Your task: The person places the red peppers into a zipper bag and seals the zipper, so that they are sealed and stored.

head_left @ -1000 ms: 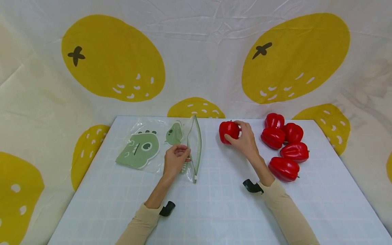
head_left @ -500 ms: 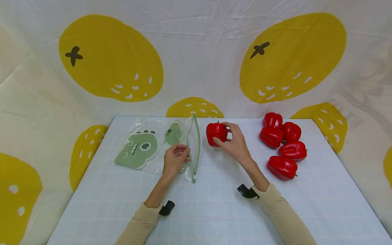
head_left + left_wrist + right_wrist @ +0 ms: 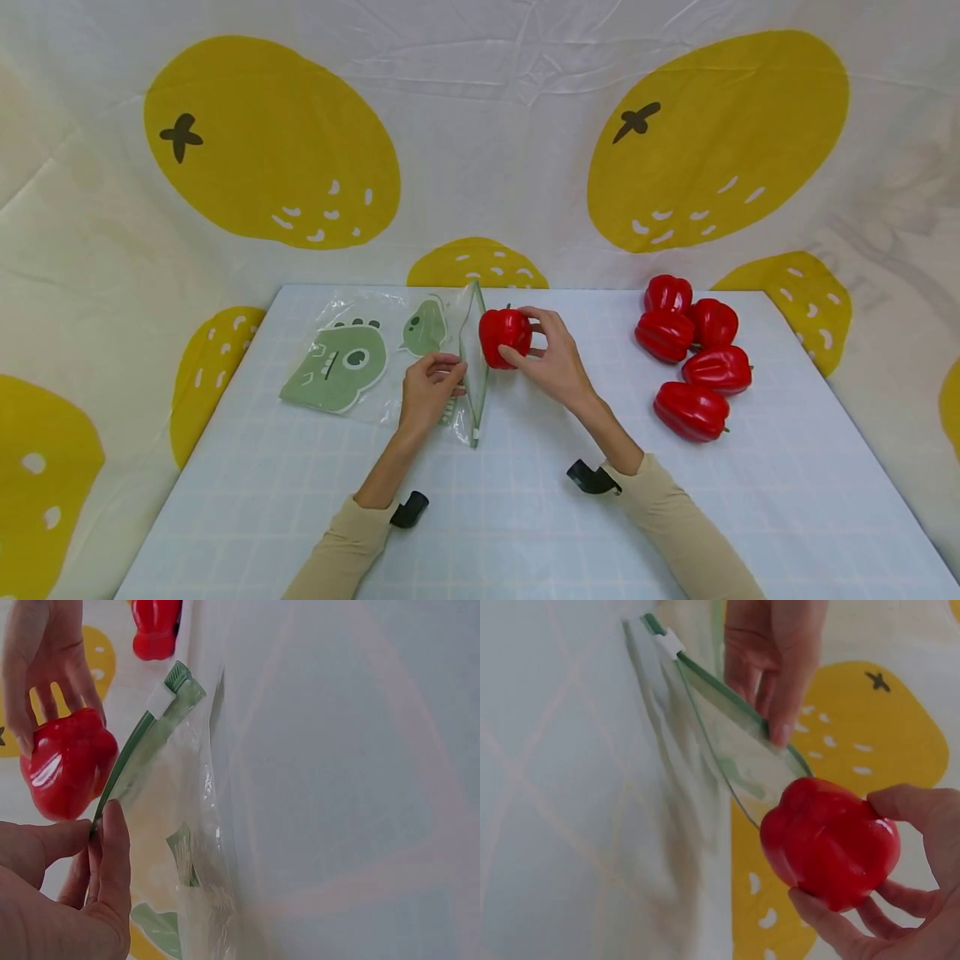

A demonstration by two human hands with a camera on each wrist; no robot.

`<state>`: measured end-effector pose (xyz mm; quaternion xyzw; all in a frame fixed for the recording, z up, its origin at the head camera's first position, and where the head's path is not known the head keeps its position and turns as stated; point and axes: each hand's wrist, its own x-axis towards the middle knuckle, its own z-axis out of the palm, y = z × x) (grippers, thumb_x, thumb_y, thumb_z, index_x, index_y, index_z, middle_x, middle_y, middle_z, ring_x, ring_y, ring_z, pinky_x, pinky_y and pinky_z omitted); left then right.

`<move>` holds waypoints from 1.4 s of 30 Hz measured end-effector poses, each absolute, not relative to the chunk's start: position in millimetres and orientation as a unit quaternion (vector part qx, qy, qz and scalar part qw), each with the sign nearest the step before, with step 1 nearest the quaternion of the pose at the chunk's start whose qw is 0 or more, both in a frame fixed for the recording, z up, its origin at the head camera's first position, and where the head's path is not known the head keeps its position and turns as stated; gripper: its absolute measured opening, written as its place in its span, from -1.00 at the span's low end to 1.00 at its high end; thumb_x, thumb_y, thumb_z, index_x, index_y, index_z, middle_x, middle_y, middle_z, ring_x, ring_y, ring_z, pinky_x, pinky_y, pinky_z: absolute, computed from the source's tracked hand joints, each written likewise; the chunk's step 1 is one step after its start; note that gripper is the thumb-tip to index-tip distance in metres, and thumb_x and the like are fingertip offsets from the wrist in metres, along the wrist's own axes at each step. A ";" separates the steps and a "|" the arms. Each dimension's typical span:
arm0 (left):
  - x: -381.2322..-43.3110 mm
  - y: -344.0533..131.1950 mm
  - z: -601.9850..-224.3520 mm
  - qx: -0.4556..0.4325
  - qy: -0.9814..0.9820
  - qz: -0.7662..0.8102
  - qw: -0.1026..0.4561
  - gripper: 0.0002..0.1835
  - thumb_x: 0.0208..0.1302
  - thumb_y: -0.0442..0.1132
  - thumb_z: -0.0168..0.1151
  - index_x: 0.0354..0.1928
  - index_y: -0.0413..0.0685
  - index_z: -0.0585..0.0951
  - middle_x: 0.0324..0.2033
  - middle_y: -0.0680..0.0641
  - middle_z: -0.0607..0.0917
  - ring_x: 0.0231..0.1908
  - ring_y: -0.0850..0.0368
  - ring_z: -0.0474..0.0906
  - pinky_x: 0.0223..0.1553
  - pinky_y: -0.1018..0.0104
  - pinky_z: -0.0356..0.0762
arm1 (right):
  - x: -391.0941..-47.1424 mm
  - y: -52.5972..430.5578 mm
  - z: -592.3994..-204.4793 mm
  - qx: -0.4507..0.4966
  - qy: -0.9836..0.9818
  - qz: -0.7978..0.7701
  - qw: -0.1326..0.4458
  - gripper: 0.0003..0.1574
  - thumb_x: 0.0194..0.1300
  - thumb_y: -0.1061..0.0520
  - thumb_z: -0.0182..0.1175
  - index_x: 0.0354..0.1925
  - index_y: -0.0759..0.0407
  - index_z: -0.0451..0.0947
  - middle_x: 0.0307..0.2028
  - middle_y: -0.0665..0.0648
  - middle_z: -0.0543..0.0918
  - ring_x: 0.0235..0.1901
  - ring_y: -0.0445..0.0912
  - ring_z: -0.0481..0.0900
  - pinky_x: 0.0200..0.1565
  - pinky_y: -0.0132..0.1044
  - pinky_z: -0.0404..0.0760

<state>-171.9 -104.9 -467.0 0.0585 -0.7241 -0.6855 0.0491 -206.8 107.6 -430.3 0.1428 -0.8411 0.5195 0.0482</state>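
Observation:
A clear slider bag (image 3: 345, 367) with green dinosaur prints lies on the table, its mouth parted and facing right. My left hand (image 3: 430, 390) pinches one edge of that mouth between thumb and fingers. In the right wrist view the white slider (image 3: 670, 643) sits at one end of the green zip strip. My right hand (image 3: 553, 354) grips a red bell pepper (image 3: 504, 337) by its side, just at the bag's opening. Seen from the left wrist, the pepper (image 3: 69, 765) is right beside the green strip; whether it touches is unclear.
Several more red bell peppers (image 3: 692, 412) lie grouped at the right of the table (image 3: 525, 517). A white cloth with yellow fruit prints (image 3: 495, 167) hangs behind the table's back edge.
My right hand has carried the bell pepper leftward, from right of the bag up to its opening. The left hand keeps its pinch on the bag's edge, nearly still.

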 end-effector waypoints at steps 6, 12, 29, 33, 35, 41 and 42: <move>-173.4 -104.7 -467.2 0.049 -0.732 -0.678 0.045 -0.81 0.33 -0.38 0.38 -0.08 -0.33 0.66 -0.21 -0.25 0.74 -0.32 -0.04 0.73 -0.33 0.25 0.76 | -207.2 99.7 -435.2 0.161 -0.839 0.517 0.043 -0.09 0.19 0.09 0.51 0.41 0.11 0.31 0.32 0.18 0.41 0.23 0.10 0.44 0.00 0.07 0.72; -175.9 -103.8 -467.7 0.027 -0.738 -0.673 0.050 -0.79 0.35 -0.39 0.35 -0.03 -0.36 0.66 -0.17 -0.29 0.71 -0.25 -0.14 0.72 -0.32 0.20 0.76 | -209.3 95.6 -440.3 0.172 -0.841 0.511 0.041 -0.09 0.21 0.12 0.49 0.42 0.18 0.30 0.33 0.23 0.39 0.23 0.14 0.43 0.01 0.16 0.70; -175.0 -100.5 -456.7 -0.008 -0.780 -0.617 0.108 -0.81 0.33 -0.46 0.31 -0.06 -0.40 0.65 -0.28 -0.25 0.73 -0.36 -0.07 0.70 -0.47 0.33 0.71 | -212.8 87.3 -457.6 0.195 -0.884 0.423 0.040 -0.14 0.19 0.06 0.51 0.37 0.17 0.39 0.27 0.21 0.44 0.24 0.11 0.47 0.08 0.04 0.69; -172.6 -100.0 -455.3 -0.021 -0.831 -0.531 0.166 -0.87 0.24 -0.47 0.33 -0.18 -0.32 0.65 -0.40 -0.16 0.72 -0.44 0.01 0.68 -0.45 0.30 0.70 | -212.8 84.3 -456.8 0.200 -0.886 0.415 0.050 -0.16 0.18 0.05 0.52 0.35 0.18 0.41 0.25 0.22 0.46 0.21 0.13 0.50 0.09 0.06 0.68; -169.8 -99.6 -454.0 -0.024 -0.858 -0.470 0.204 -0.90 0.18 -0.46 0.31 -0.25 -0.27 0.63 -0.45 -0.12 0.69 -0.47 0.02 0.64 -0.42 0.24 0.68 | -213.1 82.8 -456.1 0.199 -0.889 0.410 0.051 -0.15 0.17 0.04 0.52 0.34 0.17 0.42 0.24 0.21 0.47 0.22 0.12 0.49 0.10 0.06 0.68; -162.6 -99.3 -453.7 -0.011 -0.903 -0.335 0.270 -0.86 0.13 -0.48 0.25 -0.27 -0.22 0.54 -0.44 -0.14 0.57 -0.50 -0.08 0.56 -0.45 0.06 0.61 | -214.2 79.4 -454.5 0.189 -0.899 0.392 0.043 -0.14 0.17 0.02 0.52 0.35 0.15 0.41 0.26 0.21 0.47 0.24 0.12 0.46 0.09 0.06 0.68; -161.5 -99.7 -453.7 -0.010 -0.905 -0.326 0.272 -0.86 0.14 -0.48 0.24 -0.26 -0.21 0.53 -0.43 -0.14 0.56 -0.50 -0.09 0.56 -0.47 0.05 0.61 | -214.8 79.1 -454.6 0.186 -0.901 0.389 0.041 -0.14 0.18 0.02 0.52 0.36 0.15 0.41 0.27 0.20 0.47 0.25 0.12 0.46 0.09 0.06 0.69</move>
